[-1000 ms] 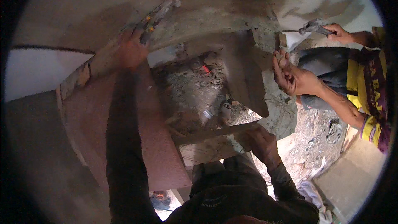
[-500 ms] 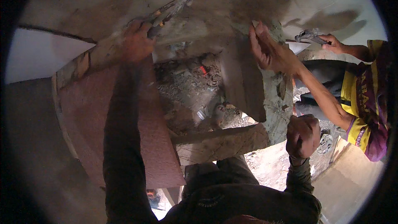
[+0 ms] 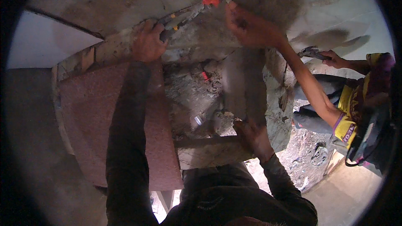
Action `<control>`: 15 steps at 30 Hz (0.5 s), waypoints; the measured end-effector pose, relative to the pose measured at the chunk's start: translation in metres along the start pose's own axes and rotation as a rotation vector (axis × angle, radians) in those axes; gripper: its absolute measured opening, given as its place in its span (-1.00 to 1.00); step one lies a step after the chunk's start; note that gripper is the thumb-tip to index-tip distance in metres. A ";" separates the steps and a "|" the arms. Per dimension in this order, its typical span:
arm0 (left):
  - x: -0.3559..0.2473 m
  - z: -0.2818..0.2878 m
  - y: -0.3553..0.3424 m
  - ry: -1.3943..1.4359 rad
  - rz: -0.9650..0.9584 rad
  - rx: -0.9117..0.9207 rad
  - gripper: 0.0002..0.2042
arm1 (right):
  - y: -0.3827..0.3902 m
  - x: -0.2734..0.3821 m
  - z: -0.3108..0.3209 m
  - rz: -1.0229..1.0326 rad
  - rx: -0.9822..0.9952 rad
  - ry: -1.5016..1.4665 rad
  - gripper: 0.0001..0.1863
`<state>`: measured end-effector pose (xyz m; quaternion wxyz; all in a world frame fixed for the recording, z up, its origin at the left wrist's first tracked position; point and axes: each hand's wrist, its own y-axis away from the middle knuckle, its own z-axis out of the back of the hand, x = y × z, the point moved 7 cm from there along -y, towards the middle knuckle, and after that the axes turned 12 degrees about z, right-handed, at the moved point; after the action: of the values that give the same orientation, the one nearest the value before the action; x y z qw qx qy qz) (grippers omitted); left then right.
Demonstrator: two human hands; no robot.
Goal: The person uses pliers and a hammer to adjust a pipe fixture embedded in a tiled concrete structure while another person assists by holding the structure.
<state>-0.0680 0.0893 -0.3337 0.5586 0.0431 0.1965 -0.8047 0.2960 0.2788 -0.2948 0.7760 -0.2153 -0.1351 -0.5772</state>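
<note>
At the upper middle, my left hand (image 3: 148,44) is closed round the handle end of a long, two-armed plier-like tool (image 3: 184,19). Its grey arms carry yellow-orange marks and end in a red and dark head (image 3: 212,1) against the wall. My right hand (image 3: 253,138) holds nothing I can see, its fingers stretched toward the front right corner of a square opening (image 3: 192,142) in the stone counter. A co-worker's hand (image 3: 247,27) reaches in from the right and pinches a small pale piece (image 3: 228,0) beside the tool's head.
A reddish slab (image 3: 92,129) covers the counter's left part. Rubble (image 3: 188,100) lies below the opening, with a small red object (image 3: 205,76) and a shiny metal piece (image 3: 198,120). The co-worker's other hand (image 3: 335,59) holds a hammer (image 3: 312,52) at the right.
My right hand has moved left to the opening's corner, its fist now opened out. The tool's head has shifted slightly right and down. The co-worker's near hand has moved up and left toward it.
</note>
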 end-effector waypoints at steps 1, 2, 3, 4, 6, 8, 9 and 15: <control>0.001 -0.002 0.000 0.032 0.068 0.038 -0.59 | 0.001 -0.006 -0.004 -0.003 -0.016 0.000 -0.65; -0.003 -0.002 0.000 0.001 0.057 0.016 -0.58 | 0.004 -0.015 -0.008 -0.007 -0.031 -0.001 -0.68; -0.004 -0.001 0.002 -0.035 0.047 -0.004 -0.58 | 0.004 -0.019 -0.009 -0.008 -0.046 -0.007 -0.70; -0.003 0.000 0.003 -0.071 0.038 -0.023 -0.57 | 0.004 -0.022 -0.009 -0.052 -0.045 -0.026 -0.72; -0.003 0.003 0.001 -0.014 -0.040 -0.057 -0.57 | 0.005 -0.029 -0.010 -0.143 -0.040 -0.063 -0.75; -0.003 0.002 0.002 0.022 -0.078 -0.060 -0.55 | 0.002 -0.028 -0.011 -0.167 -0.045 -0.085 -0.76; -0.003 0.002 0.001 0.029 -0.077 -0.046 -0.53 | 0.001 -0.027 -0.010 -0.181 -0.048 -0.095 -0.77; 0.000 -0.002 0.000 0.087 -0.096 -0.067 -0.51 | -0.006 -0.024 -0.013 -0.175 -0.088 -0.128 -0.80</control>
<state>-0.0682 0.0906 -0.3359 0.5116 0.0499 0.2490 -0.8208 0.2822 0.2910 -0.3166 0.7022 -0.2731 -0.1770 -0.6332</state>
